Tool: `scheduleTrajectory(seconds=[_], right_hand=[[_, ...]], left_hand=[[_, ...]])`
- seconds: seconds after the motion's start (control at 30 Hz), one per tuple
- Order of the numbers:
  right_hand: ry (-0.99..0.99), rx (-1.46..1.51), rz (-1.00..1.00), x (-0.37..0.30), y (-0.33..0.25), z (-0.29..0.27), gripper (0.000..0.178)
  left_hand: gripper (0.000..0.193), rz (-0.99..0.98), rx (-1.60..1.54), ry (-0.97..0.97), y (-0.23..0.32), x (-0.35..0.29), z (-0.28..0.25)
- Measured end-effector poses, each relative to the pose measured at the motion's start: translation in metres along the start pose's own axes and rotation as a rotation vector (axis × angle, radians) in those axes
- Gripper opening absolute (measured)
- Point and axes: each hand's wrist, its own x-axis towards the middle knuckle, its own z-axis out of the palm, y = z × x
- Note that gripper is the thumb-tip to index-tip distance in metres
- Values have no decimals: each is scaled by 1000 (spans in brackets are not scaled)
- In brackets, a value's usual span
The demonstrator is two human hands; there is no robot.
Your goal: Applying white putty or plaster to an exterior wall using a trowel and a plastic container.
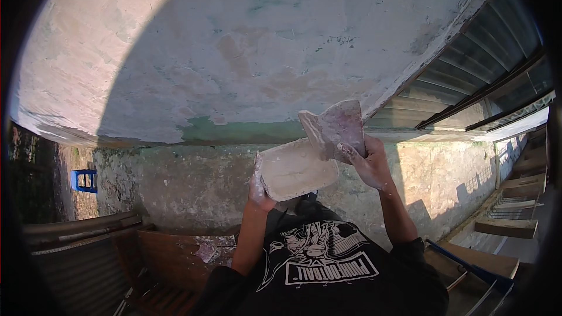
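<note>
In the head view, a shallow tray with rounded corners is being held out before a black shirt, facing a wall. By the left hand, the tray's left end is being gripped, with the fingers wrapped closely around the rim. By the right hand, a broad, flared scraper is being clasped above the tray's right end; whether the tray is being touched by it cannot be told.

Beyond the tray, most of the wall is being covered by a patchy white coat, so the coating appears well advanced. Just beyond the tray, a low green strip is being left uncoated, and tan patches are being exposed higher up, so it seems unfinished.

The tray is being tinted cream by dry-looking residue, apparently only a thin film. The scraper is being crusted by whitish paste, and both hands are being marked by white smudges.
</note>
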Motion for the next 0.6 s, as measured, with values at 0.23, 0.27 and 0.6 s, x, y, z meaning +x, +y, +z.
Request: scheduleTrajectory(seconds=[0.23,0.27,0.6], right_hand=[[-417,-739,-658,0,-63,91,28],[-422,-814,-686,-3,-62,108,29],[-599,-869,-726,-44,-71,212,32]], left_hand=[[59,52,-23,-73,45,-51,-37],[59,63,-31,-73,50,-60,-38],[62,233,-17,-50,105,-136,-80]])
